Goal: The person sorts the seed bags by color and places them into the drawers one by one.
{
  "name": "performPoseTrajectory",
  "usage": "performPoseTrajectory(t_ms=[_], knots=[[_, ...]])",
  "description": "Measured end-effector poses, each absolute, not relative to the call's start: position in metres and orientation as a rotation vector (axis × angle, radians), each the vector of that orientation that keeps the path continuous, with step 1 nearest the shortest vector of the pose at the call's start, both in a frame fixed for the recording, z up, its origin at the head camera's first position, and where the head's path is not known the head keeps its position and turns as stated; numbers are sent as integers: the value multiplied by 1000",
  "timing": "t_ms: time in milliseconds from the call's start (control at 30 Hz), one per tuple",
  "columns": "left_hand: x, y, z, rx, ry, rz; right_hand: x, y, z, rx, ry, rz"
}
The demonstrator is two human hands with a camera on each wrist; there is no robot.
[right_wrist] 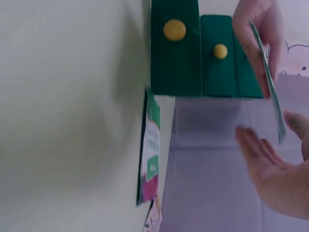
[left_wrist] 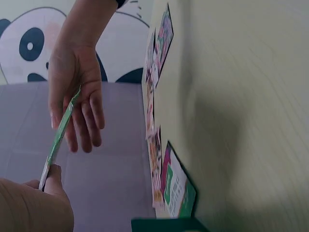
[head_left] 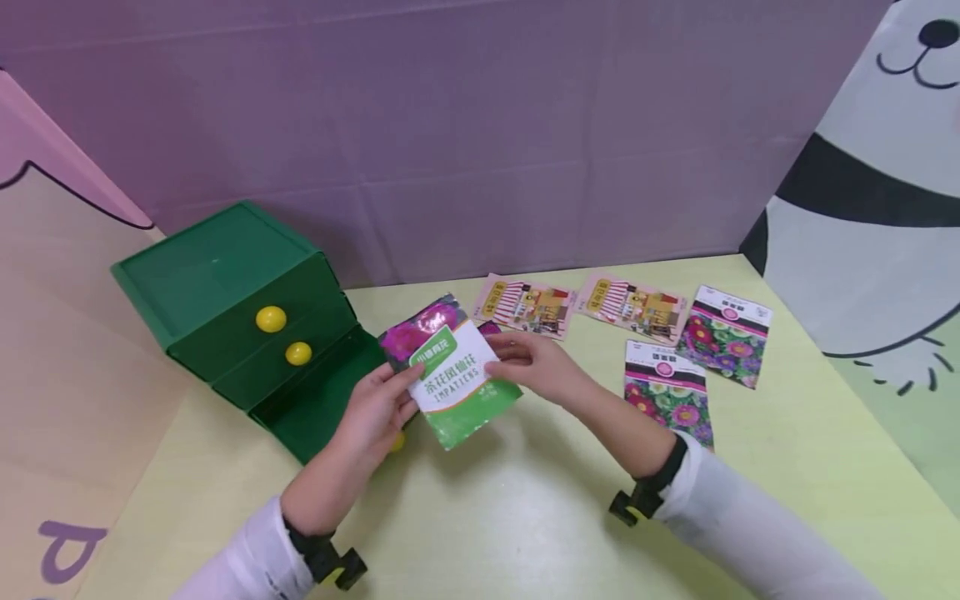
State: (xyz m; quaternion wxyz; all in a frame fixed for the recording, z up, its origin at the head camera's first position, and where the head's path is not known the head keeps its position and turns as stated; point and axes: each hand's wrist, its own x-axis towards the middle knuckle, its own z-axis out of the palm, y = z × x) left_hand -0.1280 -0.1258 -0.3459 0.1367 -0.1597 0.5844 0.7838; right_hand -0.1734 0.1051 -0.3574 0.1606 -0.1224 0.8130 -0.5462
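My left hand pinches a flower seed packet, thumb on its printed front, at its left edge. The packet is tilted up above the table and reads IMPATIENS, with pink flowers on top and a green band below. At its right edge is my right hand; in the right wrist view its thumb and fingers are spread apart around the packet's end. A second similar seed packet lies on the table, mostly hidden behind the held one in the head view. To the left stands a green drawer box with its bottom drawer pulled out.
Yellow round knobs stick out from the drawer fronts. Two pink packets lie along the table's back edge. Right of them, two flower-printed packets overlap at a corner. A purple cloth wall rises behind the table.
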Motion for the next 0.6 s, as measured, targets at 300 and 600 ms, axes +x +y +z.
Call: performPoseTrajectory(t_ms=[300, 600], knots=[[-120, -177, -344, -605, 1621, 2304, -235, 102, -362, -606, 2720, -929], [-117, -199, -353, -722, 1479, 2320, -272, 78, -380, -938, 2666, -294]])
